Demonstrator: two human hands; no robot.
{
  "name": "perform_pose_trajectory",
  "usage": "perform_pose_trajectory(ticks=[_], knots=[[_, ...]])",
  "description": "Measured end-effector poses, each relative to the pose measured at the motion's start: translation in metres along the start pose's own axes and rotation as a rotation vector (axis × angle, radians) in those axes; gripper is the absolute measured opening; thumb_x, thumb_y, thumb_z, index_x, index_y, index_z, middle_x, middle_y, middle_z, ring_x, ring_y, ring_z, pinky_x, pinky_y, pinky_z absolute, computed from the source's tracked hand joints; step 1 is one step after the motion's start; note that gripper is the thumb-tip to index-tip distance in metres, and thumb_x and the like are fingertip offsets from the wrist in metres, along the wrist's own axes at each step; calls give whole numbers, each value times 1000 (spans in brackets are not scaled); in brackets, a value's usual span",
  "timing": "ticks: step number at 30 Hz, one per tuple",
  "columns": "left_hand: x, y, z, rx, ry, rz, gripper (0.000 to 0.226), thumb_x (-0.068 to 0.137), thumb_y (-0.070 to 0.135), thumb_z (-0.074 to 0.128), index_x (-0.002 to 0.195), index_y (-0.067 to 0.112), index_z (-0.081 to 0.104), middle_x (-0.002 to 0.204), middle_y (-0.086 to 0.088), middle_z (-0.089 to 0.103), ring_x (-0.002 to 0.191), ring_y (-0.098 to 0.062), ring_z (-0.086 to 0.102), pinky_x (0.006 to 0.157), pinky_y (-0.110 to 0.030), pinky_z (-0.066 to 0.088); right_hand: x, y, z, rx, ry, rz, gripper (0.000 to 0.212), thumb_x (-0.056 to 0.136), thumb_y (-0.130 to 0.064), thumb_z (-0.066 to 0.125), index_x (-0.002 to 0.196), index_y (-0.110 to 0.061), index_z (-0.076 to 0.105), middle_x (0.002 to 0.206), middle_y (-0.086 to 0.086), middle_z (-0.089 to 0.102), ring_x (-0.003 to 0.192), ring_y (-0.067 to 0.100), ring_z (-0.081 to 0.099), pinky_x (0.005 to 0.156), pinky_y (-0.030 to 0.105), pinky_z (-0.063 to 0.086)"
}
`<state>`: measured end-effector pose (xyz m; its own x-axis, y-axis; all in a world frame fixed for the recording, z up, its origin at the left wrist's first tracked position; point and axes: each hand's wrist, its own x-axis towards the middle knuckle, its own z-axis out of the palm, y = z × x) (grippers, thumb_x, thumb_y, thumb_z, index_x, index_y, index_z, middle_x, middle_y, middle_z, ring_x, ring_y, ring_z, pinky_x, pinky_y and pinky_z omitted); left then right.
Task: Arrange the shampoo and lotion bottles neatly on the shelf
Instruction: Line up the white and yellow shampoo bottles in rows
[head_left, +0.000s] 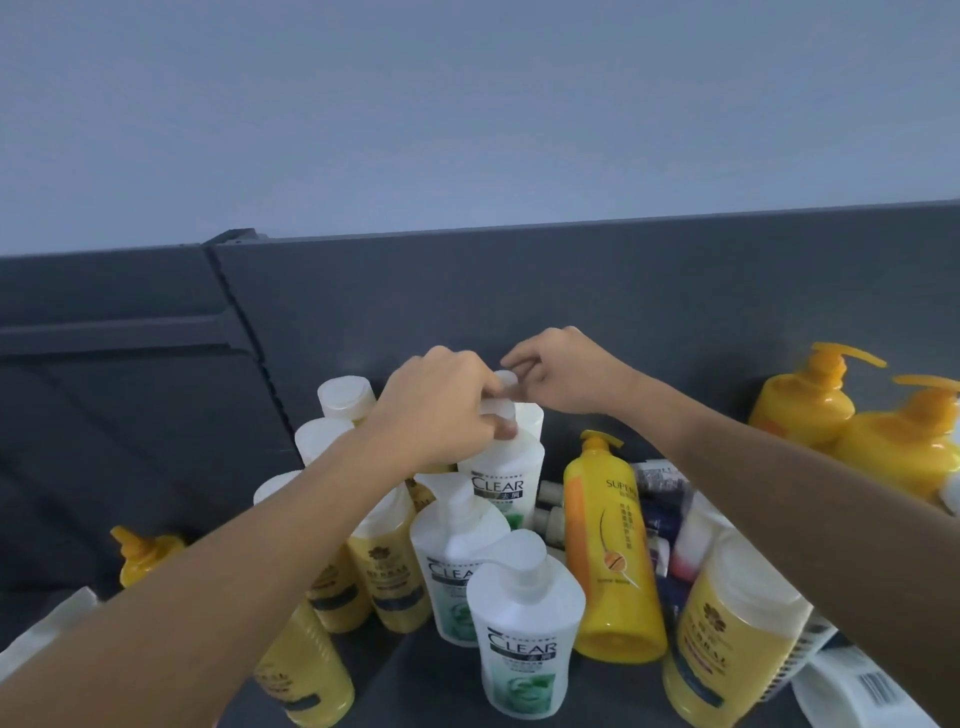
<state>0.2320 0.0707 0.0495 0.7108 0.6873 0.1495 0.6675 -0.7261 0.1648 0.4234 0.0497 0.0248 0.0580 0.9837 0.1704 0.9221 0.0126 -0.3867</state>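
The dark grey shelf runs across the room against a pale wall, with a loose crowd of bottles on it. Largest are the two orange pump bottles standing well apart at the far right, then a tall orange bottle upright near the middle and a yellow bottle with a white cap in front of it. Three white pump bottles form a rough line running away from the viewer: the nearest white bottle, a second behind it, and the rear white bottle at the back.

The left hand is closed over the pump head of the rear white bottle, fingers wrapped around it. The right hand pinches the pump's spout tip between thumb and fingertips; the rest of that hand holds nothing.

Judgement: the step in hand appears to be turning this pump to face the same way as its neighbours. It would go best with the bottle kept upright and steady, turning only the head, so the close-packed yellow bottles to its left are not knocked.
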Motion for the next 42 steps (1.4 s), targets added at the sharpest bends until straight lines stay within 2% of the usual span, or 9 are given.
perform_pose_trajectory(ticks=[7,13,15,21,25,30,34,38,42], knots=[[-3,-8,19,-70,-12,-37,49,79,56,75,124,35,70,118,10,72,113,-17,61,86,-37,54,-50,-32,-32,15,96,16,24,85,-30,75,107,-22,76,91,-14,75,85,0,70,89,27,56],[-13,-21,18,-184,69,51,41,76,57,78,107,31,71,93,17,64,100,-15,64,83,-40,54,-109,-79,-32,93,-154,18,25,91,-50,69,97,-29,79,80,-19,75,81,-6,68,72,10,51],[-23,-24,11,-231,131,105,38,76,56,79,103,30,70,93,16,64,92,-10,63,83,-39,54,-120,-90,-22,73,-232,26,34,88,-61,65,99,-32,78,86,-18,76,85,-4,69,78,17,54],[-55,-19,9,-97,-129,174,32,82,53,75,107,34,70,100,13,69,98,-12,63,82,-34,54,-140,-97,6,-121,-247,40,49,72,-61,80,110,-30,73,90,-11,70,92,12,62,81,35,53],[-56,-9,12,95,-148,207,36,75,46,82,107,36,69,107,3,62,99,-22,62,73,-33,49,-154,-97,17,-107,-138,71,47,73,-56,81,110,-28,71,84,-10,66,88,14,60,84,36,51],[-50,-1,15,54,-61,236,28,78,42,83,102,31,76,109,4,68,108,-19,58,77,-31,45,-180,-89,-22,-15,-23,151,56,73,-52,84,121,-28,68,99,-15,72,92,-3,67,81,15,54],[-45,2,24,-26,-28,240,26,80,42,80,103,33,77,104,1,69,105,-21,56,76,-31,41,-204,-66,-65,-193,64,260,51,77,-52,81,119,-27,69,96,-16,71,86,-2,67,81,25,57],[-44,9,25,22,-39,268,25,84,40,77,108,32,74,105,2,67,103,-22,53,75,-31,36,-219,-54,-74,-387,-44,371,50,79,-53,76,120,-25,68,92,-17,65,92,10,65,83,35,56],[-47,4,18,-46,-69,235,39,84,45,75,121,30,70,112,3,68,108,-19,58,82,-33,48,-224,-45,-50,-532,-106,390,51,81,-52,73,117,-16,69,104,-3,70,91,19,65,77,39,57]])
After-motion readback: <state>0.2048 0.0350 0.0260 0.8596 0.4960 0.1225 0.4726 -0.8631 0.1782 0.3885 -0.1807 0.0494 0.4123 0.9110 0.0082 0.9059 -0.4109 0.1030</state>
